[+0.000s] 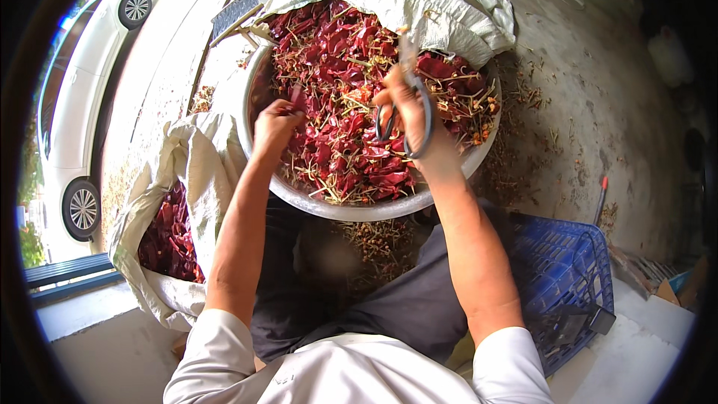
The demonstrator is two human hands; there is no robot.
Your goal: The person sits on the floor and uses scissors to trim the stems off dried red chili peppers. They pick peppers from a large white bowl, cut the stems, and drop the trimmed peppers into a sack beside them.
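While right hand (407, 116) grips scissors (407, 105), left hand (275, 126) pinches dried chili (297, 97), metal basin (254, 97)

A white woven sack (419, 0) lies crumpled at the far side, and another white sack (198, 157) sits open at the near left, holding red chillies (168, 239).

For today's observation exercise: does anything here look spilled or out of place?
Yes. Cut pale chilli stems lie scattered over the concrete ground below the round metal basin of dried red chillies, and more litter to its right, rather than being gathered in any container.
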